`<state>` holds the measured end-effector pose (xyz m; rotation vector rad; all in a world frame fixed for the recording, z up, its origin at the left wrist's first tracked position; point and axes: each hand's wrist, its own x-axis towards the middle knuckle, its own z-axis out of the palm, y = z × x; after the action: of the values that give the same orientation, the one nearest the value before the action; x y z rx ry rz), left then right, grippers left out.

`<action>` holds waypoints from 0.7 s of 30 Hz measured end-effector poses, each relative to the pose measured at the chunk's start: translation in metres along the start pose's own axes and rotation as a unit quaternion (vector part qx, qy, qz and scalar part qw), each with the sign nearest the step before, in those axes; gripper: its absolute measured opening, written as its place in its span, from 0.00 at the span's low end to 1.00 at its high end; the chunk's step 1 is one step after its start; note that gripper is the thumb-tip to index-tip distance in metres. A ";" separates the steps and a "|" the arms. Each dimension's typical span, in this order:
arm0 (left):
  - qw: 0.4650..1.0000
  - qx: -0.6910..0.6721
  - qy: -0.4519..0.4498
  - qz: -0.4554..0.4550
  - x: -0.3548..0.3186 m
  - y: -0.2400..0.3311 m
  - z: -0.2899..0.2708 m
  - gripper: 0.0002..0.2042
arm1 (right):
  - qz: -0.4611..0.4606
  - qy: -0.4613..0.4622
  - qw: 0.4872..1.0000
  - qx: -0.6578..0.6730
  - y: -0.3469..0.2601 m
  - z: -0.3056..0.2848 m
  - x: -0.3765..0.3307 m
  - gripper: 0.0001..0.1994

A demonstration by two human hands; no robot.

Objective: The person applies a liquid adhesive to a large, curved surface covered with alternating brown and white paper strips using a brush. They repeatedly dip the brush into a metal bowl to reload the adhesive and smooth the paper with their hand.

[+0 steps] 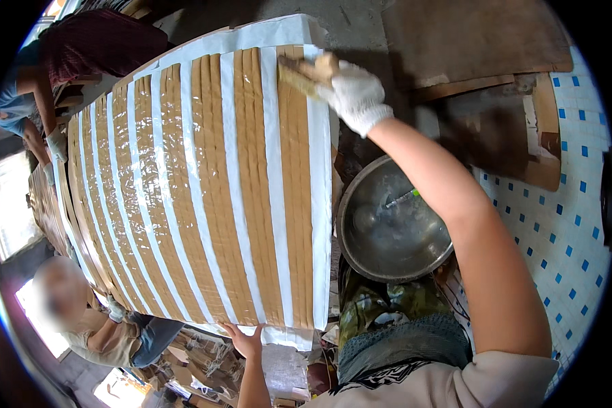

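My right hand (358, 95), in a white knit glove, grips a wide flat brush (304, 76) with a wooden handle. The brush, slightly blurred, is over the far right corner of a broad panel. On this panel long brown strips (255, 177) alternate with white paper bands (232, 149). Much of its middle and left has a wet shine, while the rightmost strips look duller. My bare left hand (246, 340) touches the panel's near edge with fingers spread. By my right forearm stands a metal basin (362, 255) with cloudy liquid and a thin green-tipped stick (404, 197).
Two people work along the left side; one gloved hand (56, 145) is at the panel's far left edge, another gloved hand (116, 309) at its near left. Brown boards (483, 41) lie at the far right, beside blue-dotted white tiles (571, 204). Scraps (200, 370) lie below the panel.
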<state>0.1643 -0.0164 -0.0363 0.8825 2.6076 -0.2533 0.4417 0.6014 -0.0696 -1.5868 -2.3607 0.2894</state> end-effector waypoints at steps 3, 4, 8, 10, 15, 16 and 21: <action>0.999 -0.006 0.046 0.029 0.000 0.002 0.002 0.58 | -0.001 -0.006 0.999 -0.038 0.007 0.001 0.019 0.14; 1.000 -0.005 0.018 0.009 -0.004 0.002 0.001 0.60 | -0.012 -0.003 0.999 -0.031 0.005 -0.006 0.013 0.13; 0.999 -0.018 0.009 -0.024 -0.002 0.010 -0.004 0.62 | 0.017 -0.194 0.978 0.070 -0.012 -0.003 -0.018 0.16; 0.999 -0.046 0.014 -0.020 -0.004 0.013 -0.007 0.62 | -0.072 -0.051 0.996 -0.014 -0.004 0.006 -0.020 0.17; 0.999 -0.018 0.032 -0.011 0.000 -0.002 0.006 0.61 | 0.000 0.018 0.999 -0.027 0.004 -0.011 0.053 0.11; 0.999 -0.019 0.025 -0.008 -0.001 0.001 0.005 0.61 | 0.028 0.016 0.999 -0.042 0.000 -0.017 0.057 0.10; 0.998 -0.061 0.017 -0.022 -0.004 -0.001 0.003 0.61 | -0.079 -0.014 0.994 0.078 0.003 0.017 -0.011 0.11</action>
<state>0.1674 -0.0196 -0.0373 0.7946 2.6436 -0.0901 0.4422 0.5922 -0.0881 -1.3253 -2.4026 0.4506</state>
